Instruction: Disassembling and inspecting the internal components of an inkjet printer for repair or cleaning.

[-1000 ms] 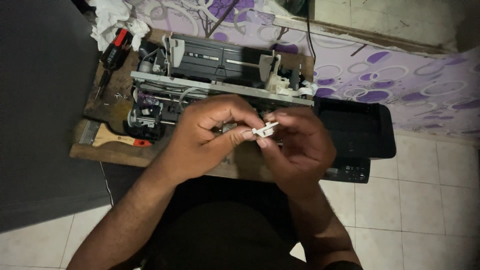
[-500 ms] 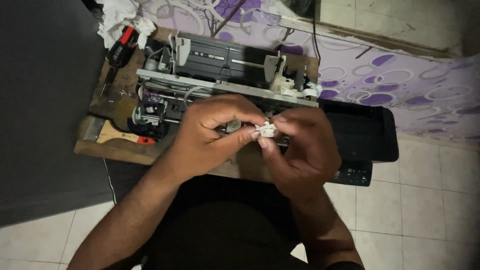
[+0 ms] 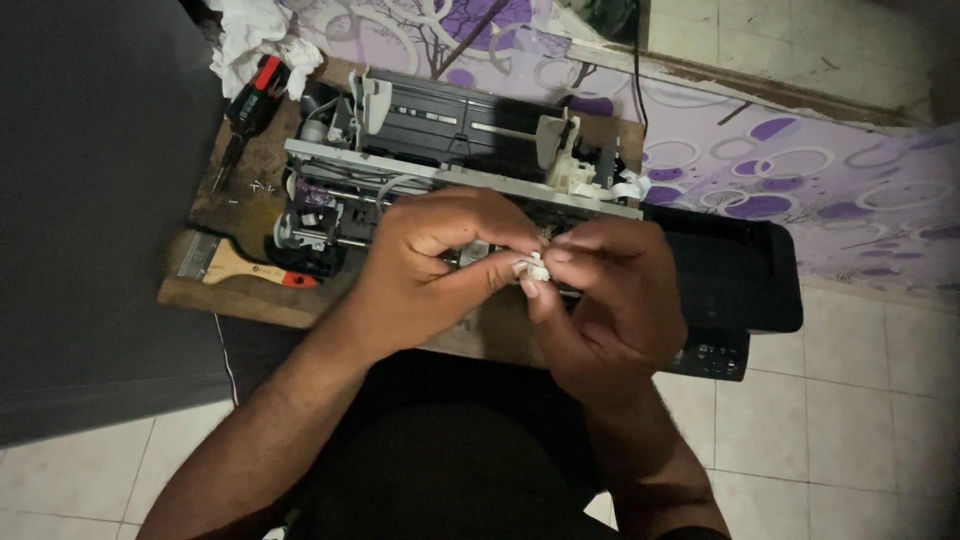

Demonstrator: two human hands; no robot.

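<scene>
Two hands are pinching a small white plastic part point(image 3: 536, 266) over a stripped-down printer.

The left hand point(image 3: 435, 255) and the right hand point(image 3: 605, 300) are meeting just in front of the opened printer mechanism point(image 3: 450, 150), and both are gripping the little white piece between thumb and fingertips, held up above the near edge of the wooden board point(image 3: 240, 300). To the left on the board, a paintbrush point(image 3: 235, 265) with a wooden handle is lying flat, and farther off a red and black screwdriver point(image 3: 250, 95) is resting beside a crumpled white cloth point(image 3: 250, 40). To the right, the black printer cover point(image 3: 735, 280) is sitting by the purple patterned sheet point(image 3: 800, 170).
</scene>
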